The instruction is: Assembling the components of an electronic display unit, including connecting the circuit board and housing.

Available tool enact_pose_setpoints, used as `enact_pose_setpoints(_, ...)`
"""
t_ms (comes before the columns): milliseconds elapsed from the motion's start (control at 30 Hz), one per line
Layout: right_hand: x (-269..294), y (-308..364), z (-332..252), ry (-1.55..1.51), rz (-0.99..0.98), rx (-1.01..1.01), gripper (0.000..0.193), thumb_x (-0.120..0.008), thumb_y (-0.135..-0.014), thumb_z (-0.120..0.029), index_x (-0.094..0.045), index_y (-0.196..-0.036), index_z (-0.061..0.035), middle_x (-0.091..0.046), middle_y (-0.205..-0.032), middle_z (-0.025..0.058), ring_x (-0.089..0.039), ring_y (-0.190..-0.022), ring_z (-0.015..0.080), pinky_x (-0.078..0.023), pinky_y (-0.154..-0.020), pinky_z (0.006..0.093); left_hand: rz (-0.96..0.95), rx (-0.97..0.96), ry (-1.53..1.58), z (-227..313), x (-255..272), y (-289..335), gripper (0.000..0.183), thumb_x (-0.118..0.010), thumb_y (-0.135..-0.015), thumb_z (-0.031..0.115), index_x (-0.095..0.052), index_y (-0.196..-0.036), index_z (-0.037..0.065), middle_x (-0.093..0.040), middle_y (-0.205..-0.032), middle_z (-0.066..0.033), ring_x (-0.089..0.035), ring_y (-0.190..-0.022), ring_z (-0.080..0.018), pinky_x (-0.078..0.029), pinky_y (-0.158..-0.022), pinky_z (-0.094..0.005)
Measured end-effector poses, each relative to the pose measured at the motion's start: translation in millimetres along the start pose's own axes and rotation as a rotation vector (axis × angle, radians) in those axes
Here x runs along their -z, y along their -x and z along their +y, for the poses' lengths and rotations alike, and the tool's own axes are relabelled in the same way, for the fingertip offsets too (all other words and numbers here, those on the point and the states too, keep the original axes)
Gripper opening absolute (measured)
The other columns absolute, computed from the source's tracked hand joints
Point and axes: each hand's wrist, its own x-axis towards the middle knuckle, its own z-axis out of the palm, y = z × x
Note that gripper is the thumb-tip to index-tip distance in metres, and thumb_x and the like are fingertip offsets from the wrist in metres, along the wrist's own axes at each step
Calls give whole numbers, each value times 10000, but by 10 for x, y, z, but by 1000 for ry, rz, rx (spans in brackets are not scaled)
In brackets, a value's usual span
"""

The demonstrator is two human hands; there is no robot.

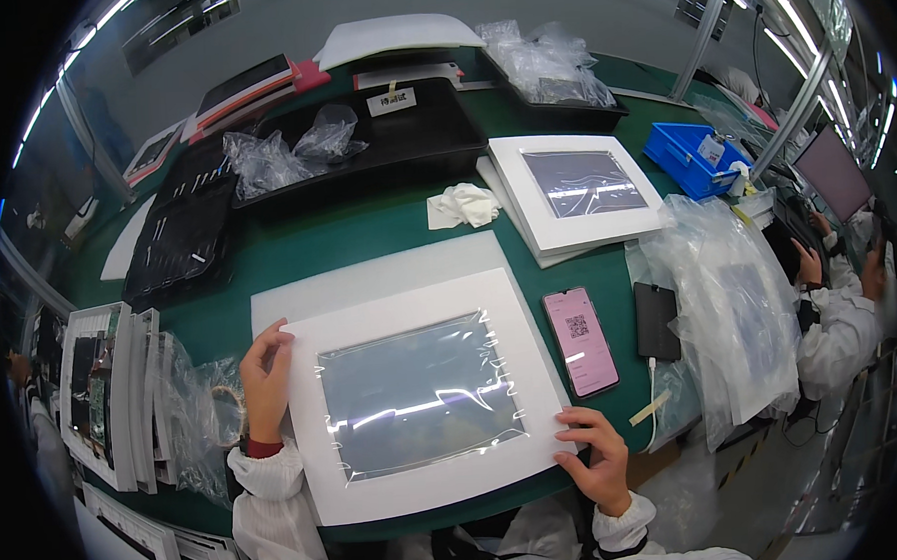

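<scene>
In front of me lies a white rectangular frame (408, 499) with a grey screen-like panel (418, 391) under wrinkled clear film. It rests over a white foam sheet (368, 271) on the green tabletop. My left hand (266, 381) is at the frame's left edge, with curled fingertips against the upper part of that side. At the lower right corner, my right hand (598, 457) grips the edge with bent fingers, the thumb lower down. Fingertips under the frame, if any, are hidden. A pink-screened phone (581, 341) lies right of the frame.
A black power bank (657, 321) with a white cable sits beside plastic-wrapped sheets (735, 308). Behind are another white frame (640, 187), a crumpled cloth (463, 206), a blue bin (698, 159) and black trays (432, 131). Frames (98, 395) stand at left; a co-worker's hand (808, 262) shows at right.
</scene>
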Motion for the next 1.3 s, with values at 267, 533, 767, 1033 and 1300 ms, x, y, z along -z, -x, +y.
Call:
enact_pose_setpoints(267,26,-11,-2,28,6,6,236,-728,-685,1,-668,-911,-36,-626,-1076,114,-571,-1062,277,-449,-902,349,-57,-19,-18,-4,-3,-2,135,-537,-870,51,-622,-956,-9,-541,-1254,-168,-533,-1099,-229,-394,-955,-303)
enact_pose_setpoints(533,18,-21,-34,-1,1,-7,223,-722,-695,1,-677,-909,-42,-626,-1082,110,-571,-1062,270,-450,-907,347,-86,-46,-175,60,5,35,184,-547,-830,44,-625,-991,-2,-501,-1283,-171,-461,-1201,-289,-329,-1026,-358)
enact_pose_setpoints(767,17,-8,-29,25,7,0,213,-723,-686,3,-676,-890,-36,-631,-1069,108,-575,-1055,269,-452,-901,346,-93,-58,-185,81,-7,41,161,-556,-818,52,-653,-940,14,-512,-1270,-162,-475,-1179,-287,-328,-1019,-365)
enact_pose_setpoints(1033,5,-15,-11,15,13,-1,213,-726,-675,11,-673,-877,-31,-639,-1050,108,-580,-1046,273,-453,-892,346,-66,-60,-178,107,-25,36,145,-571,-813,60,-661,-921,21,-539,-1238,-168,-496,-1156,-288,-341,-1006,-356)
enact_pose_setpoints(1300,-17,-15,-23,12,30,-4,210,-723,-668,22,-663,-865,-23,-631,-1029,126,-579,-1035,296,-461,-879,356,-36,-23,-118,34,-12,33,132,-569,-827,59,-652,-916,7,-544,-1240,-174,-517,-1127,-256,-365,-981,-335)
